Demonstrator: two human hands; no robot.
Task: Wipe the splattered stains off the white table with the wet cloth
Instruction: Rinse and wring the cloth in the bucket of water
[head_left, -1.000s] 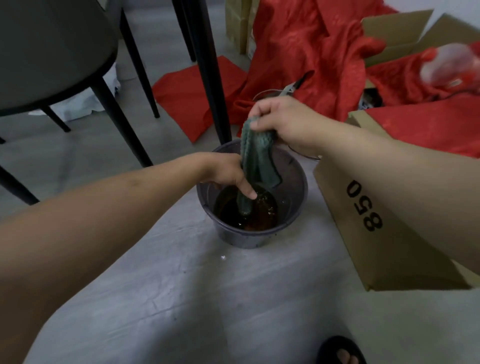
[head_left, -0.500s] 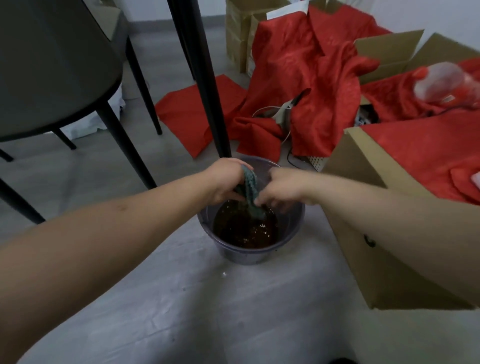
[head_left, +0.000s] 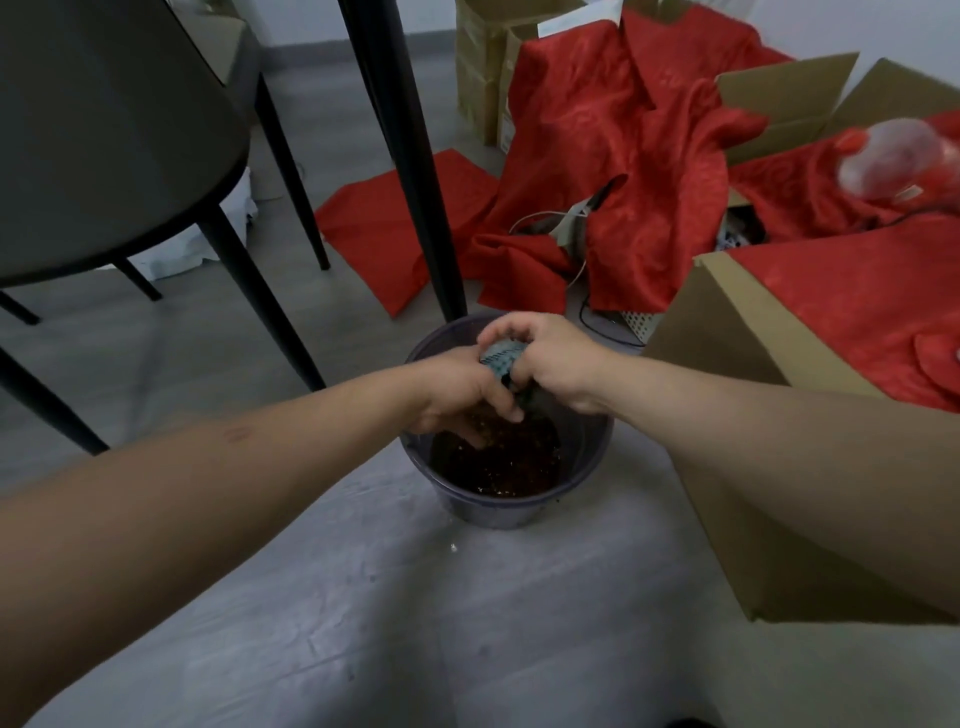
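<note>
Both hands — left (head_left: 457, 387) and right (head_left: 550, 364) — are gripping the cloth (head_left: 500, 358) tight over the bucket (head_left: 592, 441), seemingly wringing so drips are falling inside.

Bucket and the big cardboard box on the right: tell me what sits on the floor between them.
Nothing in the head view: only bare grey floor separates the bucket from the cardboard box. The right forearm passes above that gap.
</note>
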